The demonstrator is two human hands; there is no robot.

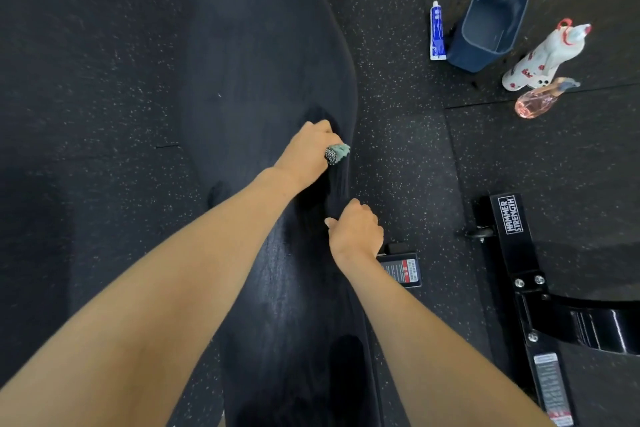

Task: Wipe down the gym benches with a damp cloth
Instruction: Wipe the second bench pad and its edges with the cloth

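From my feed, the black bench pad (263, 45) runs down the middle of the view from 12 o'clock to 6 o'clock. Its nearer half shows glossy streaks.

The cloth (338, 152), teal with a black-and-white speckled part, sits just right of centre at the pad's right edge. It is bunched inside the left hand (310, 149), whose fingers are curled tight around it so only one end sticks out toward 3 o'clock. The fist presses down on the pad.

At about 5 o'clock from that, the right hand (356, 232) grips the same edge of the pad, with the fingers wrapped over the side and the thumb lying on top. The two hands are near each other but not touching.

Just below the right wrist I see a red, white and black label (403, 270) on a bracket.

Toward 2 o'clock a dark blue bin (460, 52) stands on the speckled rubber floor (104, 80). Its inside shows pale smeared walls, and I can't tell whether anything lies at the bottom. A blue-and-white tube (437, 31) lies just beside it at its 9 o'clock. At the bin's 4 o'clock stands a white spray bottle (540, 59) with red markings. Against its base a clear pink spray bottle (536, 100) holds pink liquid.

At 4 o'clock lies a black frame (512, 215) lettered HAMMER STRENGTH.
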